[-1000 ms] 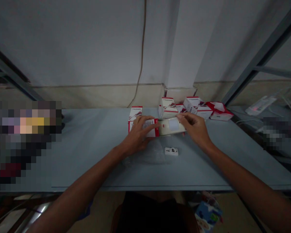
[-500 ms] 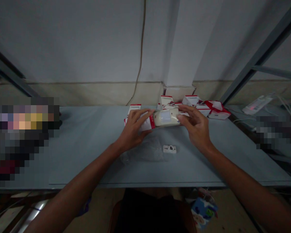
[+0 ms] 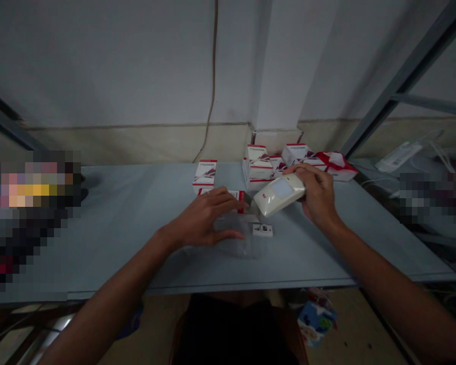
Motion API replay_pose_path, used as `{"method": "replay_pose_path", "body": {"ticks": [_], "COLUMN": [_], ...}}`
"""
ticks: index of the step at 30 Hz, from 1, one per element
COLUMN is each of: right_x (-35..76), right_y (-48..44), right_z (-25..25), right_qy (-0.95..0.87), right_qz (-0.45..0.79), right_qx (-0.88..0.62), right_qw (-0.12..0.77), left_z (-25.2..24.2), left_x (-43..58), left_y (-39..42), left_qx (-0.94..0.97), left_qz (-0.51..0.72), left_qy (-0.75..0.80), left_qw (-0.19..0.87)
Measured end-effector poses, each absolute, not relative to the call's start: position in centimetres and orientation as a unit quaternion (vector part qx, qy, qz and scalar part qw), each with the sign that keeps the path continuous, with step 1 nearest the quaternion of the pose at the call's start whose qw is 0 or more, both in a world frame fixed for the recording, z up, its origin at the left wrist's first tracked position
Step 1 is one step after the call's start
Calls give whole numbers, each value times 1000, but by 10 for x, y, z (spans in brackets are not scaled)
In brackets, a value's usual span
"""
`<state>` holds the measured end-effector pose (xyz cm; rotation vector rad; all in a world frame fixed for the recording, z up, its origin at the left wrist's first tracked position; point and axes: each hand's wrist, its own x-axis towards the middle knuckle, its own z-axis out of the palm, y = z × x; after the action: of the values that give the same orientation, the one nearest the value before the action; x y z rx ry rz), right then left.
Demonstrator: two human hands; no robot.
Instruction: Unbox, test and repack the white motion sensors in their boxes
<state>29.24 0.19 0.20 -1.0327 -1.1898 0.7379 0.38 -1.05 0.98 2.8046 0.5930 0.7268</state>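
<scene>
1. While the two hands work apart, the right hand point(image 3: 319, 196) clamps a cream motion sensor point(image 3: 282, 195) against its fingers and palm, lifted off the table and tilted, with its pale square lens facing up.
2. Left of the sensor and just beside it, the left hand point(image 3: 203, 219) is open, its fingers lying across a red-and-white box point(image 3: 236, 198) that sits flat and is partly hidden.
3. Nearer the person than the sensor, a clear plastic bag point(image 3: 231, 241) lies under the left hand, and a small white bracket point(image 3: 262, 230) lies just beside the bag.
4. Beyond the sensor stand stacked boxes point(image 3: 257, 170) of the same red-and-white kind, with a lone upright box point(image 3: 205, 175) farther left and an opened box point(image 3: 336, 167) farther right.
5. Below the sensor spreads a gray table point(image 3: 129, 238), and well beyond it a cable point(image 3: 213, 76) runs down a wall point(image 3: 99, 66).
6. Well right of the sensor, a white packet point(image 3: 398, 157) lies on a lower surface among cables point(image 3: 437, 154); the pixelated patches on both sides are too blurred to tell.
</scene>
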Motion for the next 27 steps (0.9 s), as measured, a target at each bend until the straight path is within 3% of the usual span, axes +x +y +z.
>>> {"method": "replay_pose_path", "body": {"ticks": [13, 21, 27], "right_x": [293, 292, 284], "right_y": [-3, -3, -8], "right_z": [-6, -7, -13], "right_qy": [-665, -662, -636], "right_qz": [391, 381, 379], "right_qx": [-406, -406, -385], "right_qw": [490, 502, 552], "left_z": [-7, -7, -3], "left_x": [24, 23, 22], "left_y": [-20, -20, -17], "left_qx": [956, 954, 915], "left_qz": [201, 214, 322], "left_qy": [208, 207, 208], "left_qw": [38, 38, 125]}}
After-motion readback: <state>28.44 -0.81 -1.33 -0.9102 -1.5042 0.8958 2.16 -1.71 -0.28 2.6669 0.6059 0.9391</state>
